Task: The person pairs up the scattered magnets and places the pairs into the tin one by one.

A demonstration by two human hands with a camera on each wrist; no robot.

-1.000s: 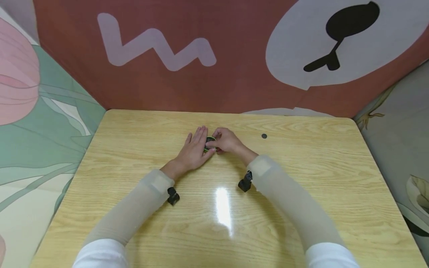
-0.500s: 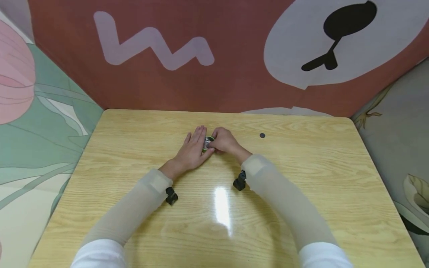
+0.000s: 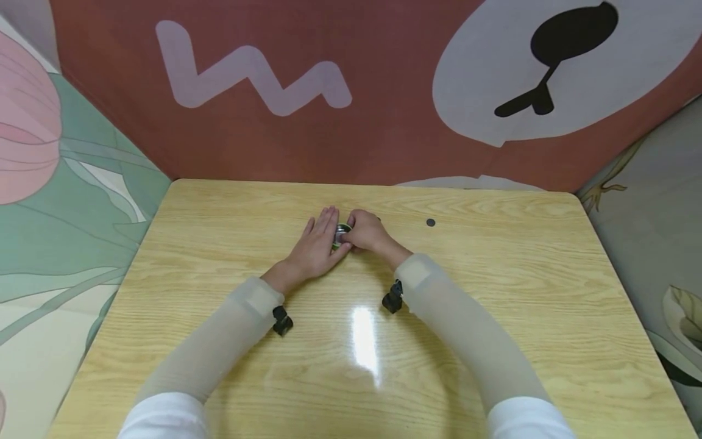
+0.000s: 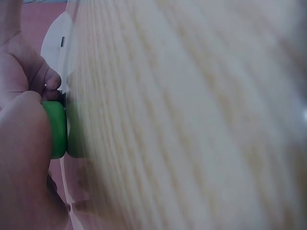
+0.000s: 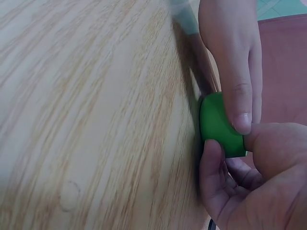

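A small round green case (image 5: 221, 125) sits on the wooden table. Its top, seen in the head view between the hands, shows a silvery and dark middle inside a green rim (image 3: 341, 234). My left hand (image 3: 317, 247) lies palm down at its left, fingers straight, with the thumb against its near side. My right hand (image 3: 367, 231) grips the case from the right: a fingertip is at its side and the thumb (image 5: 254, 139) is over its top. The right fingers hide part of the top. In the left wrist view, the green side (image 4: 58, 129) shows beyond the left hand.
A small dark round disc (image 3: 431, 222) lies on the table (image 3: 493, 262) to the right of the hands. Behind the right hand, a tiny dark thing (image 3: 379, 218) just shows. A painted wall (image 3: 384, 140) stands at the table's far edge.
My right hand has shifted slightly left over the green case. Its top looked dark a second ago and now shows silvery. My left hand has stayed in place.
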